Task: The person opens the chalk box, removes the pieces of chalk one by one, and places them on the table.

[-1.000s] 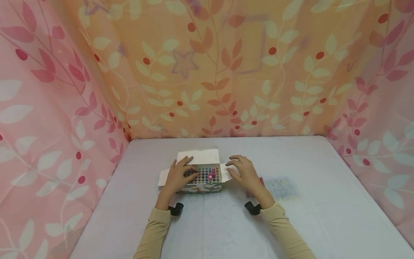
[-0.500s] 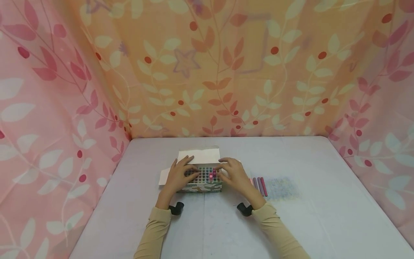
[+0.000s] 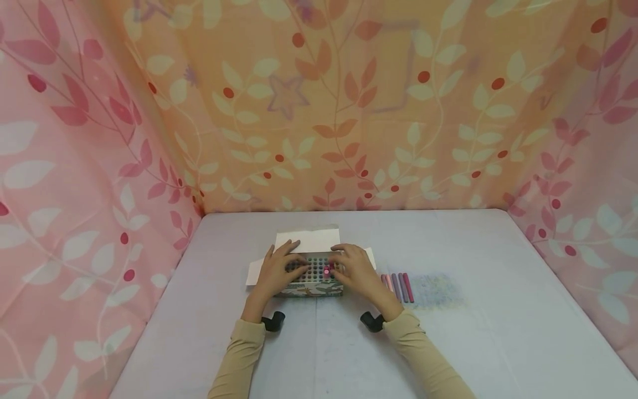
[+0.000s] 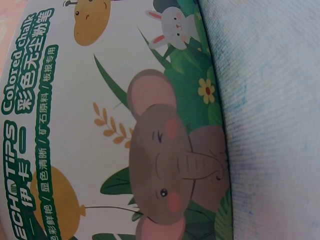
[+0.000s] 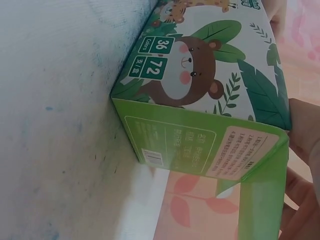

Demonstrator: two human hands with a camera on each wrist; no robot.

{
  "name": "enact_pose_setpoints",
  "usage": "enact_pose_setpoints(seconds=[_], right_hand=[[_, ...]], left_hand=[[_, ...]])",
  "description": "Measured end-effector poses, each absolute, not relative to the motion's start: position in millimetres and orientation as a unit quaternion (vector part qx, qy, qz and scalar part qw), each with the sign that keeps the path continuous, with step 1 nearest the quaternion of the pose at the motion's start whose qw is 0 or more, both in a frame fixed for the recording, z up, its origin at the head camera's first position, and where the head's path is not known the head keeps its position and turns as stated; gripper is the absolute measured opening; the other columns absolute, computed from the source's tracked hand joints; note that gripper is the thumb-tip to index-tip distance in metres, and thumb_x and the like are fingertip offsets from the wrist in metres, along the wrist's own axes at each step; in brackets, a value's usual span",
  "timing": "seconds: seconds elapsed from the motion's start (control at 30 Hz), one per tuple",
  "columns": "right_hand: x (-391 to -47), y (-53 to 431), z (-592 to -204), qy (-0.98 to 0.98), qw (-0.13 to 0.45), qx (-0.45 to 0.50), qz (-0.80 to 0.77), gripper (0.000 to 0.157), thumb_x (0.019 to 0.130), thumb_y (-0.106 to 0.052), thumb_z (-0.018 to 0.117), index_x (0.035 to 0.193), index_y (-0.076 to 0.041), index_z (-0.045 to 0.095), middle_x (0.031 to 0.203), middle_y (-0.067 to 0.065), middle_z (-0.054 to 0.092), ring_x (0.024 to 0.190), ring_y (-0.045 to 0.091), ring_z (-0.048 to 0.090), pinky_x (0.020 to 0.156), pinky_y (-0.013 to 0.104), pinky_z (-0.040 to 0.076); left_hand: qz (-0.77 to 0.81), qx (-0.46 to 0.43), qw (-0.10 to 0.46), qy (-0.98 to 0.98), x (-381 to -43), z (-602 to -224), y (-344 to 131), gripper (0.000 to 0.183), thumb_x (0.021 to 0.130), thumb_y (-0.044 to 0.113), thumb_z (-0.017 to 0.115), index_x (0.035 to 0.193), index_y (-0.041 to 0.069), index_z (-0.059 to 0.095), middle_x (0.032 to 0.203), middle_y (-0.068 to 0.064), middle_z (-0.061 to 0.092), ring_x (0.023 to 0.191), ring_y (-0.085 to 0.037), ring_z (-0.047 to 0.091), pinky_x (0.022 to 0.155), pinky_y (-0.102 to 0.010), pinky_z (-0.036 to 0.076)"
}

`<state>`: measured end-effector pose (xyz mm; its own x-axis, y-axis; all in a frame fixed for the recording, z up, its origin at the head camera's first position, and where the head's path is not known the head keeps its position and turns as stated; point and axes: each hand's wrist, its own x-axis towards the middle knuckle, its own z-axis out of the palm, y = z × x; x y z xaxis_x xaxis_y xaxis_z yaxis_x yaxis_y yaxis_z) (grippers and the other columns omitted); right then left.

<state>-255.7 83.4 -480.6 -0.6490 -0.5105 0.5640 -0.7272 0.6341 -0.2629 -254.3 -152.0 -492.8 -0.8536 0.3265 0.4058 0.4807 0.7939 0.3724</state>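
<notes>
A lidded cardboard box of colored chalk (image 3: 316, 290) stands open on the table, its rows of chalk ends facing up. Pink and magenta sticks protrude from the rows at its right end. My left hand (image 3: 273, 271) rests over the left part of the box, thumb and forefinger spread above the chalk. At the right end my right hand (image 3: 358, 270) has its thumb and forefinger around a magenta chalk stick (image 3: 332, 266). In the right wrist view the box's green end panel (image 5: 175, 137) shows, with my right fingers (image 5: 305, 127) at its top edge.
Several pink and purple chalk sticks (image 3: 402, 288) lie side by side right of the box. A bluish chalk smudge (image 3: 438, 291) marks the white table (image 3: 498, 332) beyond them. The box's back flap (image 3: 309, 240) is raised. Patterned curtains (image 3: 369, 111) enclose the table.
My right hand has moved left from beside the box to the protruding chalk, uncovering the loose sticks on the table. My left hand stays in place.
</notes>
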Motion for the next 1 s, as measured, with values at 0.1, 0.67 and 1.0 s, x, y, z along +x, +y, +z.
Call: enact_pose_setpoints(seconds=[0.1,0.67,1.0], right_hand=[[-254.6,82.2,-479.8,-0.883,0.207,0.350,0.234,0.017,0.074,-0.023,0.068,0.091,-0.019,0.065,0.114,0.007,0.053,0.107,0.027,0.046,0.091,0.051,0.037],[-255.1,76.9,-479.0,-0.894,0.183,0.342,0.224,0.011,0.079,-0.022,0.065,0.090,-0.020,0.066,0.115,0.006,0.053,0.109,0.026,0.045,0.094,0.050,0.035],[-254.6,77.0,-483.2,-0.891,0.187,0.344,0.227,0.010,0.081,-0.023,0.063,0.091,-0.020,0.064,0.116,0.004,0.052,0.107,0.024,0.046,0.093,0.049,0.036]], left_hand=[[-0.239,-0.214,0.159,-0.934,-254.0,-492.4,-151.9,0.012,0.075,0.039,0.065,0.084,0.030,0.066,0.133,-0.001,0.043,0.128,-0.023,0.030,0.108,-0.052,0.009],[-0.236,-0.215,0.165,-0.933,-252.7,-489.4,-152.8,0.013,0.075,0.040,0.065,0.084,0.031,0.066,0.133,-0.002,0.043,0.128,-0.024,0.030,0.109,-0.051,0.009],[-0.236,-0.212,0.162,-0.934,-252.9,-491.0,-152.1,0.012,0.075,0.040,0.065,0.084,0.031,0.066,0.133,-0.002,0.043,0.128,-0.023,0.030,0.108,-0.052,0.009]])
